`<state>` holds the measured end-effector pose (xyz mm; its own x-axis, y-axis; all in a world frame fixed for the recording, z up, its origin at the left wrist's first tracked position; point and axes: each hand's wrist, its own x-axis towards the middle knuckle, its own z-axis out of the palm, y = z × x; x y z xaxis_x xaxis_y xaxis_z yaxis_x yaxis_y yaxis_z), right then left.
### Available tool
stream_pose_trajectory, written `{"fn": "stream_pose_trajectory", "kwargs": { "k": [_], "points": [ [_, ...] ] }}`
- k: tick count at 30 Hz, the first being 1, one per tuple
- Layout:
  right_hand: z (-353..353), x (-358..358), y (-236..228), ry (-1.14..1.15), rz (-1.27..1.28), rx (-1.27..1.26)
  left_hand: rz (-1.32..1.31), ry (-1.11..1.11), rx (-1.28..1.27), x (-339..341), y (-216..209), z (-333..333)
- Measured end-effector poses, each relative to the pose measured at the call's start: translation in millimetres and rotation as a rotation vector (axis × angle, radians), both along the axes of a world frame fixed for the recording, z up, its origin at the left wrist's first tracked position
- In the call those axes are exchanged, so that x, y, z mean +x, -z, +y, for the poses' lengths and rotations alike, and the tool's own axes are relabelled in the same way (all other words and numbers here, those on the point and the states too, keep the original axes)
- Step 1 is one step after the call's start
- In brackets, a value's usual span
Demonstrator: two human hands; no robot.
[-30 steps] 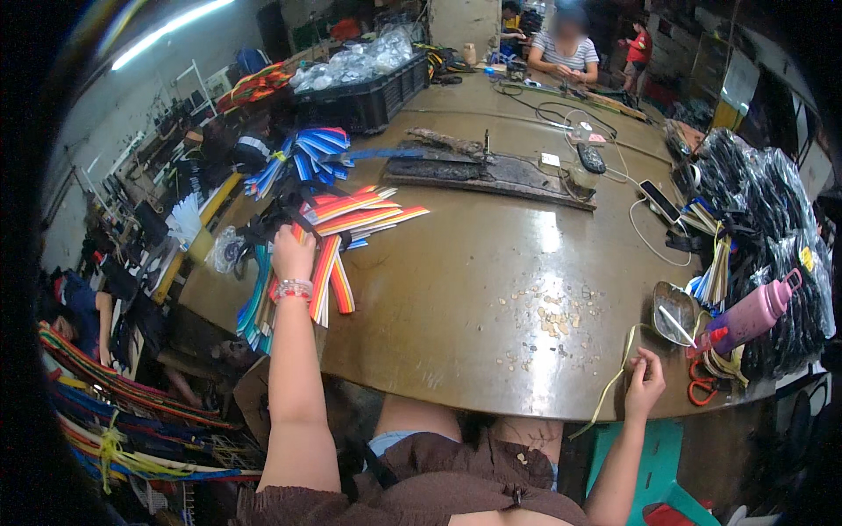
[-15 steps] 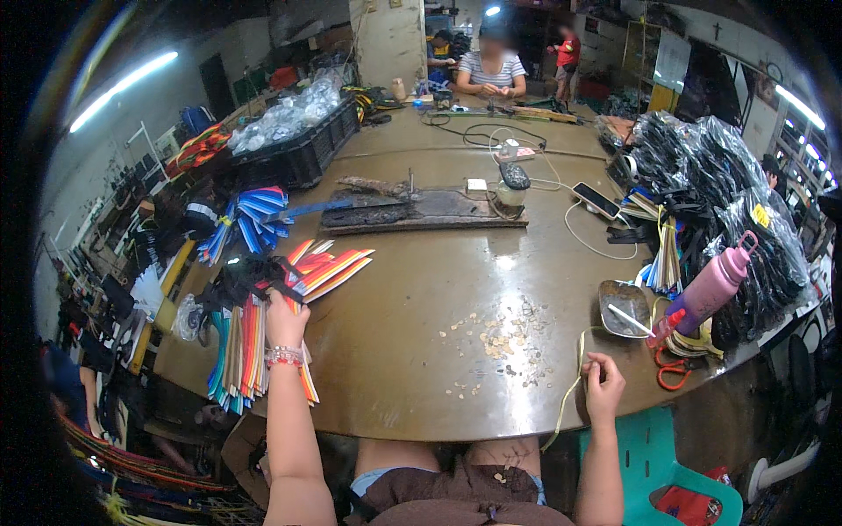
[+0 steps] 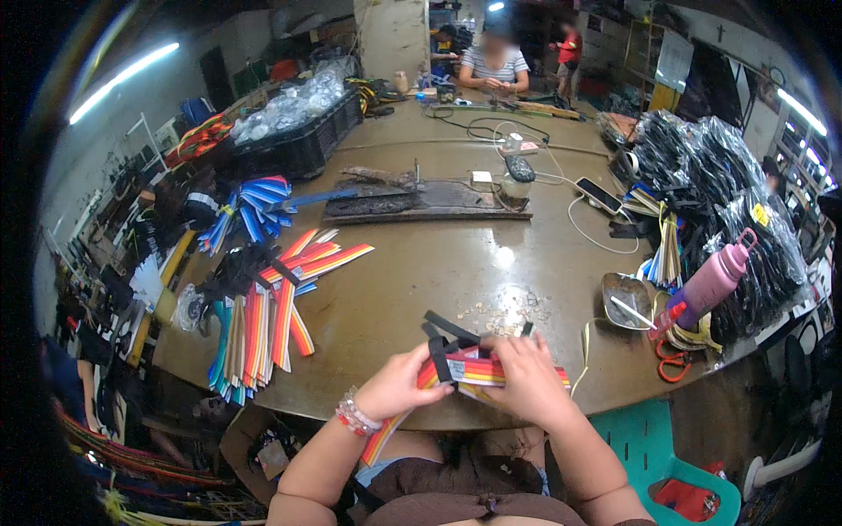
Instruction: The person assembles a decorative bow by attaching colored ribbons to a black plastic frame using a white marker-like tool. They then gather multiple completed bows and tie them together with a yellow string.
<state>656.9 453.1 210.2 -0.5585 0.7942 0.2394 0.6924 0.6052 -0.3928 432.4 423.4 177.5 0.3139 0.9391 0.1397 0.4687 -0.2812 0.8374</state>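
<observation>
Left hand (image 3: 403, 383) and right hand (image 3: 526, 377) clamp a striped strap (image 3: 481, 372), looks mid-work; strap pile (image 3: 284, 320) left of them lies untouched.

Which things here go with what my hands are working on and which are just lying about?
With the work:
- striped strapping with black bands, held by your left hand and right hand
- probably the similar striped straps farther left

Apparently just lying about:
- pink-purple bottle
- phone
</observation>
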Motion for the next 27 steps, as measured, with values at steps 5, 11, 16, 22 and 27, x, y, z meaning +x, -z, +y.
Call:
{"fn": "stream_pose_trajectory", "kwargs": {
  "k": [5, 11, 16, 22, 27],
  "points": [
    [-10, -27, 13, -0.091, 0.092, -0.291, 0.377, -0.118, -0.087, 2, 22, -20],
    [-14, -28, 27, 0.100, 0.347, -0.429, 0.330, -0.247, 0.113, -11, 36, -24],
    [-21, -34, 32, -0.092, 0.030, -0.225, 0.167, -0.159, 0.129, -1, 36, -24],
    [-30, -29, 37, -0.073, -0.080, -0.300, 0.336, -0.124, -0.026, 10, 24, -34],
    [-3, -26, 3, 0.057, -0.102, -0.270, 0.396, -0.024, 0.044, 12, -8, 6]
  ]
}}
